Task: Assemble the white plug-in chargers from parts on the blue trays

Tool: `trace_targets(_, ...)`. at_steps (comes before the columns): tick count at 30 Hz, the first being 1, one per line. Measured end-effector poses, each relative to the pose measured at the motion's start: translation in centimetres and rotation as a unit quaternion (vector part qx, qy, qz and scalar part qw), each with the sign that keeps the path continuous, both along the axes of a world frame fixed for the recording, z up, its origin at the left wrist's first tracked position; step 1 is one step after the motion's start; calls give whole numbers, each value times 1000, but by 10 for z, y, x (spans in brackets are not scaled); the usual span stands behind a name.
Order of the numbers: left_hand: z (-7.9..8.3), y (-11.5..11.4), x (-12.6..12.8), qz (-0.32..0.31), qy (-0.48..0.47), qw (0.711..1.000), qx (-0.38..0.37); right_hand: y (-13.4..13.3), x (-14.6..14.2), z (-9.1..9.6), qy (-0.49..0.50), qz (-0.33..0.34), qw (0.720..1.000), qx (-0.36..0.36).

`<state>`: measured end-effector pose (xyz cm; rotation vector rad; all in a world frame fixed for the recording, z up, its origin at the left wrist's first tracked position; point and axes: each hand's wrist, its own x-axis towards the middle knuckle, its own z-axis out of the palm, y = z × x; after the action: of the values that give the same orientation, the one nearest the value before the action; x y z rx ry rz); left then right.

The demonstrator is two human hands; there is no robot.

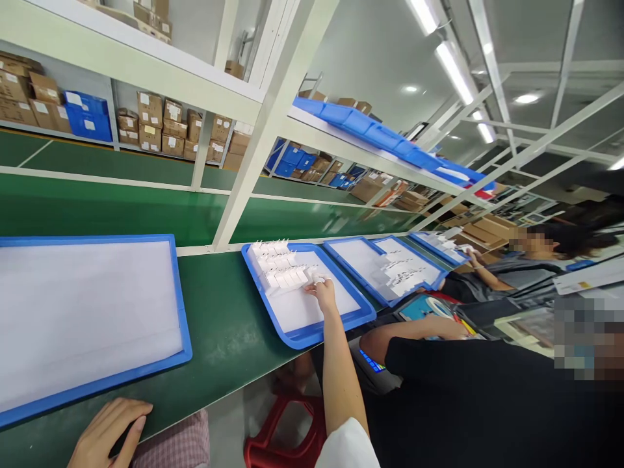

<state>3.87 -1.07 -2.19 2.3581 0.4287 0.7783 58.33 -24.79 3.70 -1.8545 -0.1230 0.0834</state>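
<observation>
My right hand (pixel 323 292) reaches out on a bare arm with a white sleeve to a blue tray (pixel 312 335) lined with a white sheet. Its fingertips pinch a small white part (pixel 318 279) at the end of rows of similar white parts (pixel 280 263) in the tray's far half. My left hand (pixel 108 434) lies palm down on the near edge of the green bench, fingers together and slightly bent, holding nothing that I can see. It is just below a large blue tray (pixel 182 305) with a bare white sheet.
A person in black sits close on my right, a hand (pixel 446 325) by a tape roll. More blue trays (pixel 390 263) with white parts follow, another person behind. A red stool (pixel 287 435) stands below; white shelf posts (pixel 253 156) and box racks rise beyond the bench.
</observation>
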Motion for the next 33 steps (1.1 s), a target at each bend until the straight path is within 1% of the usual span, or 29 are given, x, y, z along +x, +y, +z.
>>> trace_targets(8,4,-1,0,14,4,1000,-1,4,-8,2,-1,33,999,9)
trace_targets(12,-1,-3,-2,26,13,999,-23,5,-13,4,-9,41,999,5)
trace_targets(16,-4,-6,-3,38,25,998,-38,11,-18,5,-31,28,999,-14)
trace_targets(19,-1,-6,-2,29,14,999,-32,11,-22,11,-64,-7,997,-51)
trace_targets(21,4,-6,0,25,17,999,-41,8,-29,21,-113,-59,988,-87)
trace_targets(24,14,-10,3,21,27,996,-81,9,-53,39,-222,-154,956,-119)
trace_targets(25,18,-13,4,13,29,995,-96,14,-64,43,-254,-165,945,-123)
trace_targets(26,23,-15,5,5,31,993,-110,22,-78,45,-278,-154,940,-126)
trace_targets(27,27,-17,6,1,33,992,-124,35,-95,45,-293,-116,939,-136)
trace_targets(28,32,-19,6,0,34,990,-139,51,-113,43,-324,-33,929,-175)
trace_targets(29,36,-20,5,4,31,988,-153,72,-135,40,-345,96,913,-198)
trace_targets(30,39,-21,5,10,24,986,-167,95,-160,35,-352,238,883,-201)
trace_targets(31,39,-21,4,18,11,983,-183,120,-187,31,-350,367,839,-199)
trace_targets(32,38,-21,3,22,-5,980,-197,147,-216,27,-341,467,792,-195)
trace_targets(33,33,-21,3,21,-21,978,-209,174,-246,25,-328,542,749,-192)
